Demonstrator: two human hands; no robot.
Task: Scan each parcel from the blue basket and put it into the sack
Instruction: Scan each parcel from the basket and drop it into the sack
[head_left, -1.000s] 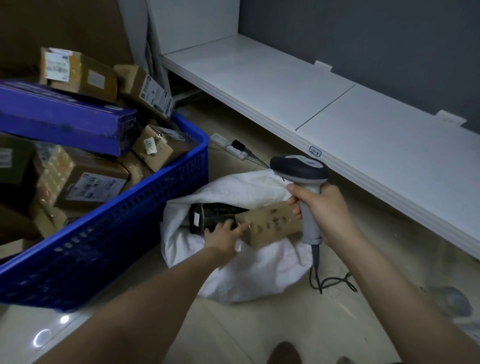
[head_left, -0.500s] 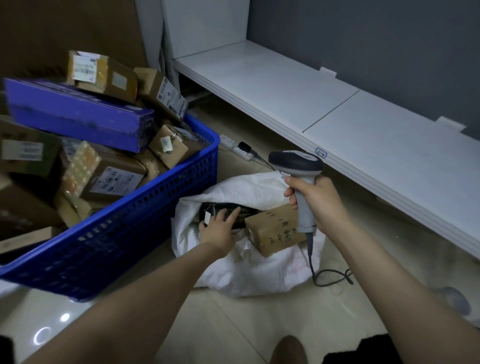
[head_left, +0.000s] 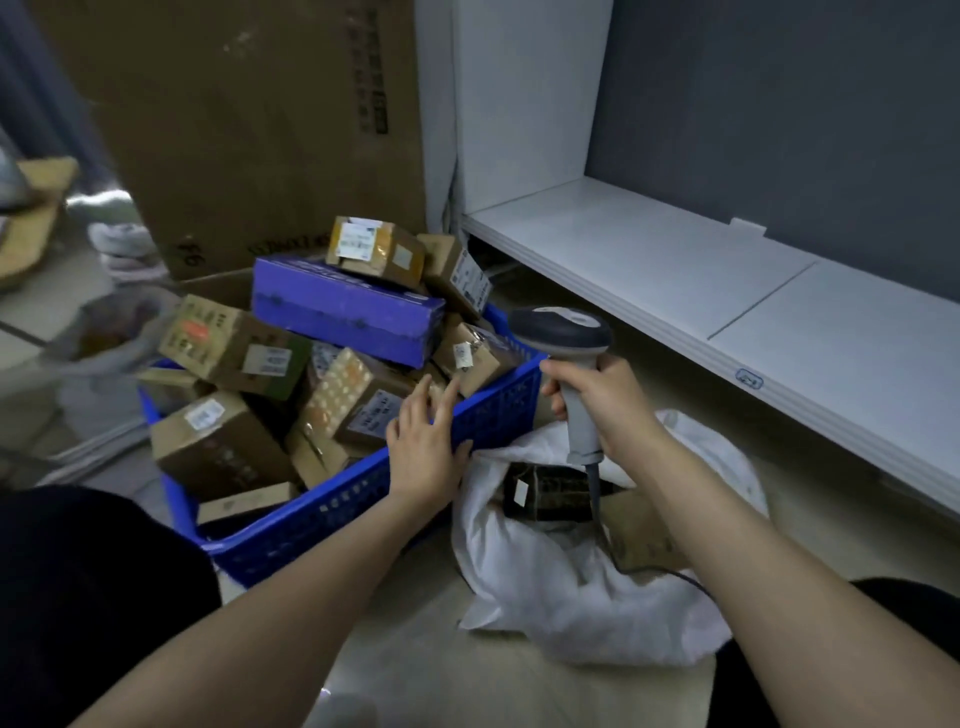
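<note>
You're in a parcel-handling back room, a small stockroom by the look of it.
A blue basket (head_left: 498, 415) heaped with labelled cardboard parcels (head_left: 234, 348), a corded barcode scanner (head_left: 563, 332) and a white sack (head_left: 571, 587) on the tiled floor (head_left: 415, 649) say so, as do the low white shelving (head_left: 675, 260) and a tall carton (head_left: 260, 130) against the grey wall (head_left: 779, 104).

Our left arm stretches forward, its hand (head_left: 426, 447) palm down, fingers straight and slightly spread, holding nothing. Our right hand (head_left: 597, 402) is raised just beside it, forearm bare, fingers curled tight round the scanner (head_left: 563, 332) handle.
</note>
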